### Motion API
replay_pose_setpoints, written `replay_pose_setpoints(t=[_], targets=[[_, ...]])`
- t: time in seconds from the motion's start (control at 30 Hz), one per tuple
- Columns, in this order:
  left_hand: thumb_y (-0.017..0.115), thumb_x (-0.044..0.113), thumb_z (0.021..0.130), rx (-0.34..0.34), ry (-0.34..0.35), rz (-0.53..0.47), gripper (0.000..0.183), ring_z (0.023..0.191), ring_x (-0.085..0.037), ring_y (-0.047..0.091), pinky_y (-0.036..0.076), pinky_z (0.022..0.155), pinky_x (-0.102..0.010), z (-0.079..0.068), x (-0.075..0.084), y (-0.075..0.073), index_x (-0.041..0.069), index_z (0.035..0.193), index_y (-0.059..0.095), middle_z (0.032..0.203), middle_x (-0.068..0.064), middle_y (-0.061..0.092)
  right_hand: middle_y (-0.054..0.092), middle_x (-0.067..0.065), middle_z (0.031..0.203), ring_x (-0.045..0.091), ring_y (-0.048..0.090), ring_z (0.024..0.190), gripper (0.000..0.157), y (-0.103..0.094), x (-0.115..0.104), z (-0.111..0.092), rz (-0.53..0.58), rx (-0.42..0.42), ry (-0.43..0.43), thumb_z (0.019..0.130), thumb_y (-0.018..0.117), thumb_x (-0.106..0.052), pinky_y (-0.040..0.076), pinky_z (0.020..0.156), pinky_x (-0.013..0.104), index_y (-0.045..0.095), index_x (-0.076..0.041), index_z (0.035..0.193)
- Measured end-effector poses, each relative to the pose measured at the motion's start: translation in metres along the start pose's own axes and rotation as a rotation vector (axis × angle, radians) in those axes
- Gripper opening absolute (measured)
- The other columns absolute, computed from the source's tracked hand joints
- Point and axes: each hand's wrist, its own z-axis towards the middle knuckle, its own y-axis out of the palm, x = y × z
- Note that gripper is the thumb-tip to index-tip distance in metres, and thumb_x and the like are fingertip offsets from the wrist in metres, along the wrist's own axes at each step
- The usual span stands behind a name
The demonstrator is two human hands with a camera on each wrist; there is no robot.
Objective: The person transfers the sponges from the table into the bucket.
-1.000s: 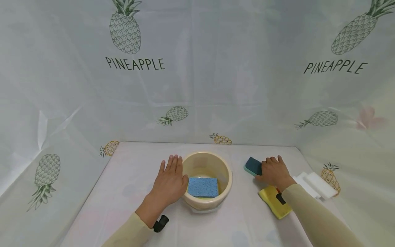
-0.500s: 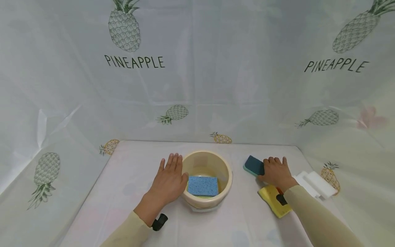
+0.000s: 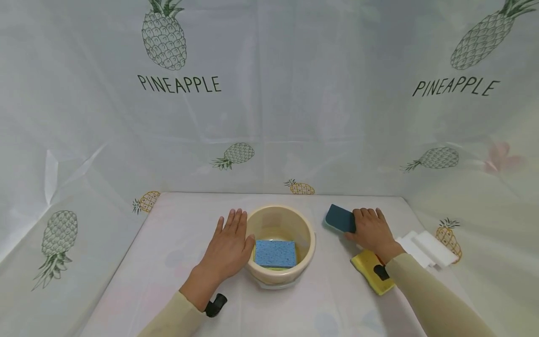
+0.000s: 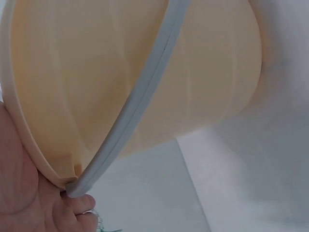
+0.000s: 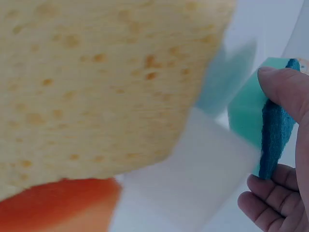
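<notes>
A cream bucket [image 3: 274, 278] with a grey handle [image 4: 129, 108] stands mid-table, and a blue sponge [image 3: 275, 253] lies inside it over something yellow. My left hand [image 3: 227, 250] rests against the bucket's left rim, its fingers extended. To the right, my right hand [image 3: 371, 230] pinches a scouring sponge [image 3: 340, 218] between thumb and fingers; it has a dark teal scrubbing face and a light green foam side [image 5: 248, 108]. Below that hand lies a yellow sponge [image 3: 368, 269], partly hidden by the wrist. Its porous face fills much of the right wrist view.
White blocks [image 3: 435, 248] lie at the table's right side, beyond the right forearm. Something orange [image 5: 63, 205] shows under the yellow sponge in the right wrist view. A pineapple-printed sheet [image 3: 294, 117] rises behind the table [image 3: 202, 206].
My right hand has taken the scouring sponge up off the table and shifted it slightly left and away from me. My left hand has stayed at the bucket.
</notes>
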Motion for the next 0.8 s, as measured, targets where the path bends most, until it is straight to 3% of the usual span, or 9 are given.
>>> replay_pose_setpoints(t=[0.57,0.8], targets=[[0.043,0.033,0.111,0.019,-0.01,0.002,0.066,0.161,-0.039,0.021,0.016,0.13,-0.061,-0.003,0.004,0.0,-0.007,0.162,0.031,0.17,-0.025,0.029,0.068,0.028,0.118,0.045,0.063,0.114,0.082,-0.055,-0.035,0.021,-0.046,0.244,-0.16,0.078,0.089,-0.053,0.039,0.115,0.069,0.06,0.008,0.124],[0.043,0.034,0.111,0.021,-0.009,0.016,0.067,0.161,-0.04,0.022,0.017,0.13,-0.061,-0.001,0.003,0.001,-0.007,0.162,0.031,0.17,-0.026,0.03,0.069,0.025,0.107,0.043,0.063,0.102,0.08,-0.088,-0.058,0.025,-0.068,0.377,-0.266,0.075,0.09,-0.054,0.051,0.1,0.06,0.062,0.008,0.118]])
